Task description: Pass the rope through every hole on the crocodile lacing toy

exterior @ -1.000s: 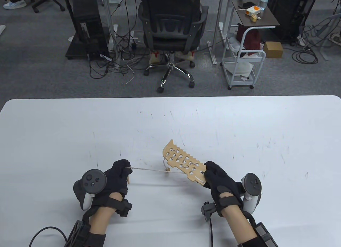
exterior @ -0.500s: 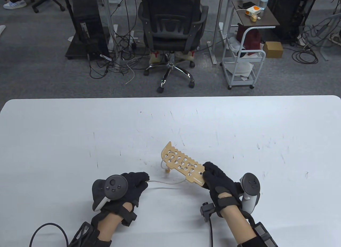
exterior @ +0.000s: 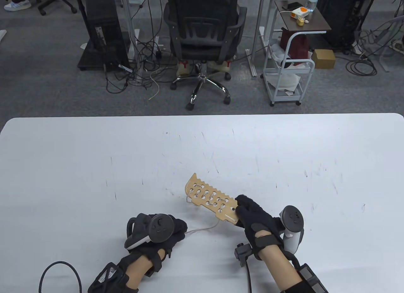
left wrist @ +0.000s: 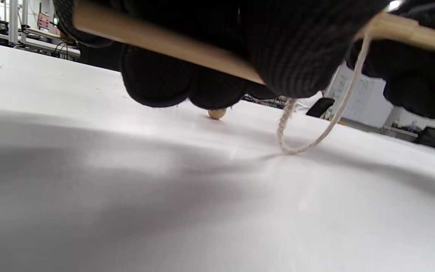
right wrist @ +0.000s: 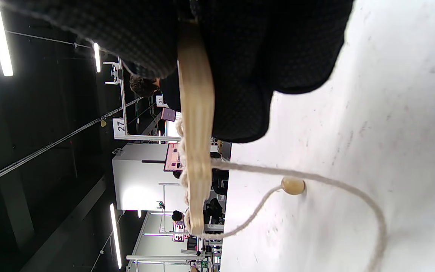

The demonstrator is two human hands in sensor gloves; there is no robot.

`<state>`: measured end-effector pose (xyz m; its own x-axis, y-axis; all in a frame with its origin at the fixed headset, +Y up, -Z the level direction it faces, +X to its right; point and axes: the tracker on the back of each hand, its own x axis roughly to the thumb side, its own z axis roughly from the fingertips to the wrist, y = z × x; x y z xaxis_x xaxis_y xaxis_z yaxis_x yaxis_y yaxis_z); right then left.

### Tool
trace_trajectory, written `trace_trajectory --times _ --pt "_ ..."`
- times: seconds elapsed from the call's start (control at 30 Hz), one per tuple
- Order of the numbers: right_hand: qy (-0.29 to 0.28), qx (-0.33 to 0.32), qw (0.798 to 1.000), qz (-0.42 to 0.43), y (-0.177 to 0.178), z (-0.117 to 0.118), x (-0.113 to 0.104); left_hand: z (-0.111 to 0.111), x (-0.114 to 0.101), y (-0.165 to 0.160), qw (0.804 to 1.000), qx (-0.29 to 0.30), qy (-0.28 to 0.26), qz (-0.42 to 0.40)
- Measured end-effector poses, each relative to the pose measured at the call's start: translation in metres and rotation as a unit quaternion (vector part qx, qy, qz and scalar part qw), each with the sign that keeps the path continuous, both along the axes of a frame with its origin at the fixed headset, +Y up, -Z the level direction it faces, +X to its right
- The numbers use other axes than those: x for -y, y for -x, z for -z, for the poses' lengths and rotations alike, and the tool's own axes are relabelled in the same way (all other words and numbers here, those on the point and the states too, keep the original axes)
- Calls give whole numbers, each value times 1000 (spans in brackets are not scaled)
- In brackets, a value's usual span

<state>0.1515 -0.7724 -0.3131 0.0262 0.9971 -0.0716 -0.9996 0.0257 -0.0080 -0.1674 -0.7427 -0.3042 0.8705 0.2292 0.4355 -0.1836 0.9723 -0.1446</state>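
Both hands work low over the white table point(exterior: 94, 154). Right hand point(exterior: 257, 218) pinches the near end of the crocodile lacing toy point(exterior: 210, 201), a flat wooden board with a toothed edge and rows of holes, so that the board juts out from its fingertips up and toward the left hand, raised off the table. From the right wrist view the board point(right wrist: 196, 124) appears edge-on, clamped between the gloved fingers point(right wrist: 255, 75), with laced rope running along one face.

Left hand point(exterior: 164, 234) lies just beside the right, its knuckles turned down toward the table, with the tracker point(exterior: 154, 228) on its back facing up. Its fingers point(left wrist: 289, 49) curl round the wooden needle point(left wrist: 172, 45) at the rope's end; the stick crosses under the fingers, and its far tip pokes out on the other side.

Slack rope point(exterior: 203, 229) runs from the left hand's fingertips in a loose curve across the table to the underside of the board. In the left wrist view the rope point(left wrist: 315, 136) hangs from the stick and its loop touches the tabletop. A small wooden bead point(right wrist: 293, 186) sits on the other rope end, on or just over the table below the board's far part.
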Motion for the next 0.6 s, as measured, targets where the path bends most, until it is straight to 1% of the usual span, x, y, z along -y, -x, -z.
trace_trajectory --times 0.13,0.23,0.5,0.6 --pt "-1 -1 1000 -3 0 0 0 -2 4 -8 999 5 -3 34" --pt "4 -5 1000 3 1 0 0 -3 7 -14 996 6 -10 89" --pt "3 -7 1000 2 2 -1 0 -3 16 -19 995 14 11 97" --pt "3 -7 1000 2 2 0 1 -3 16 -19 995 14 8 96"
